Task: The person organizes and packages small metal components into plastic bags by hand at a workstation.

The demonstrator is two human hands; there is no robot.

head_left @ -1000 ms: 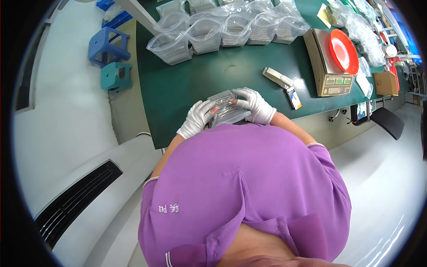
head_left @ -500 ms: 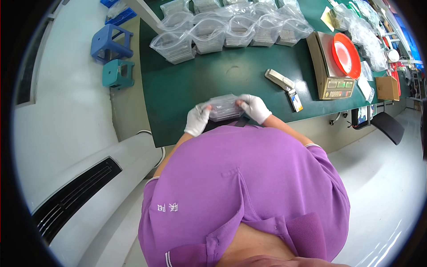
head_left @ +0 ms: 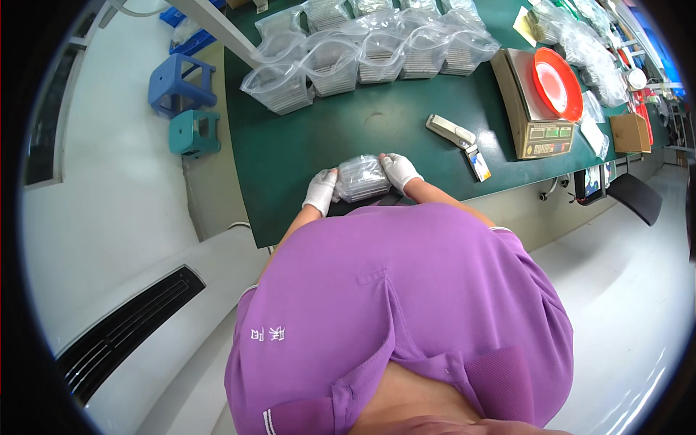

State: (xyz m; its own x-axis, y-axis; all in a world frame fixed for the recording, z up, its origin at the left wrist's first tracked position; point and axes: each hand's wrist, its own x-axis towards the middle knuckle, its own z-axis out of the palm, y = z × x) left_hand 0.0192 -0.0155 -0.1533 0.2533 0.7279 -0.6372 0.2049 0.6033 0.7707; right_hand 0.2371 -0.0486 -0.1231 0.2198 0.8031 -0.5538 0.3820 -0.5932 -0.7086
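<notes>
Close to the table's front edge, a clear plastic bag point(head_left: 362, 179) packed with what look like thin, flat pieces sits between my two white-gloved hands. My left hand point(head_left: 320, 192) grips its left side, with the thumb near the upper corner. At the bag's right side my right hand point(head_left: 399, 172) has hold of it, its fingers partly hidden. Wrinkled, shiny film covers the pieces, so their kind cannot be made out.
Several open clear bags point(head_left: 332, 69) of stacked flat pieces stand in rows on the green table point(head_left: 312, 134). To the right are a grey handheld device point(head_left: 451, 130), a small box point(head_left: 477, 162) and a scale point(head_left: 540, 138) carrying a red tray point(head_left: 540, 72). Stools point(head_left: 194, 133) stand left.
The bag between my hands has tipped and looks taller and more bunched. My right hand has shifted slightly left, and my view has moved a little.
</notes>
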